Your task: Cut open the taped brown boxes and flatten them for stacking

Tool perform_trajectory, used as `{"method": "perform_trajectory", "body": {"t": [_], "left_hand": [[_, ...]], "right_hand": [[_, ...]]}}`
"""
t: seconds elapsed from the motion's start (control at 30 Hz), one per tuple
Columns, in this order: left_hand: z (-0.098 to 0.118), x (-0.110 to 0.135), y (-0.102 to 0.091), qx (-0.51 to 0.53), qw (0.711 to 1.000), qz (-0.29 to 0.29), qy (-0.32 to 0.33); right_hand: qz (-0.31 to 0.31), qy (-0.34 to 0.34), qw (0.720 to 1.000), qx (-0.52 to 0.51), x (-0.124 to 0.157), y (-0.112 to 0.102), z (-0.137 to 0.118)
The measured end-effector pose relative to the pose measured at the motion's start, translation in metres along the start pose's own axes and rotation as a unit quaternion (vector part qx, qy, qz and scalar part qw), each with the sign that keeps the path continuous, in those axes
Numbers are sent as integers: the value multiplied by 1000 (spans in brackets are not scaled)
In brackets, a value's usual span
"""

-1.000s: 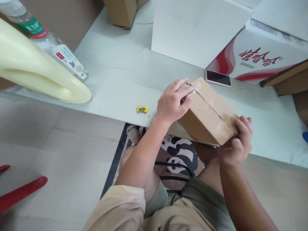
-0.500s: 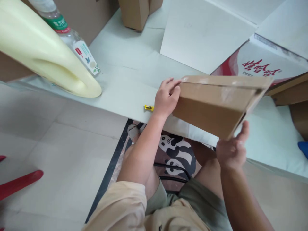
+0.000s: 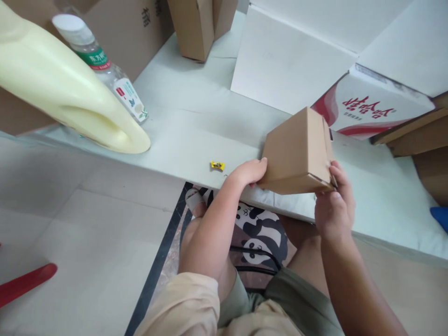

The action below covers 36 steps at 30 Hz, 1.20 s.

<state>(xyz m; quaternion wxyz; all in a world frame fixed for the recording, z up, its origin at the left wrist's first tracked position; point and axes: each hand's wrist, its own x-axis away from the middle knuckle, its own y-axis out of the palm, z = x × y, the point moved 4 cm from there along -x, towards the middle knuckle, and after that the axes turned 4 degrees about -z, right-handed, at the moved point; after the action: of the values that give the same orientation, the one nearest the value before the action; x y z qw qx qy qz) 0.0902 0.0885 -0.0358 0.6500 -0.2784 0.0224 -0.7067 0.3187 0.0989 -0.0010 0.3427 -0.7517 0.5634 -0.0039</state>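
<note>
A brown cardboard box (image 3: 287, 149) is tilted at the front edge of the pale-covered table (image 3: 182, 135), held between both hands. My left hand (image 3: 249, 172) grips its left lower side, thumb along the edge and the other fingers mostly hidden beneath. On the right, my right hand (image 3: 336, 205) pinches the box's lower right corner, where a flap edge shows between its fingers. A small yellow wrapped candy (image 3: 217, 165) lies on the table left of my left hand.
At the left stand a cream-coloured plastic object (image 3: 70, 98) and a clear bottle (image 3: 122, 88). An open white carton with red print (image 3: 378, 102) is behind the box. More brown boxes (image 3: 196, 28) are at the back. A blue item (image 3: 440, 217) lies far right.
The box has been turned, so a different face and corner now point towards me. My left hand has moved down its side; the right-hand fingers have closed on the corner.
</note>
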Motion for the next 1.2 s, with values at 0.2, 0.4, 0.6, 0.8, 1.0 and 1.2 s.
{"method": "perform_trajectory", "body": {"t": [0.2, 0.4, 0.6, 0.8, 1.0, 1.2], "left_hand": [[9, -1, -16, -14, 978, 195, 71], [39, 15, -23, -45, 880, 310, 356], [34, 5, -16, -48, 902, 274, 329], [32, 4, -17, -36, 905, 276, 322], [35, 1, -15, -38, 902, 280, 327], [35, -3, -14, -53, 898, 284, 331]], "right_hand": [[22, -72, 997, -17, 4, 14, 9], [-4, -117, 993, 8, 3, 32, -7], [8, -55, 998, -31, 4, 16, 14], [-43, 177, 937, 298, 10, -31, 89], [-92, 286, 852, 429, 28, -58, 91], [-60, 239, 967, 61, 37, -50, 39]]}}
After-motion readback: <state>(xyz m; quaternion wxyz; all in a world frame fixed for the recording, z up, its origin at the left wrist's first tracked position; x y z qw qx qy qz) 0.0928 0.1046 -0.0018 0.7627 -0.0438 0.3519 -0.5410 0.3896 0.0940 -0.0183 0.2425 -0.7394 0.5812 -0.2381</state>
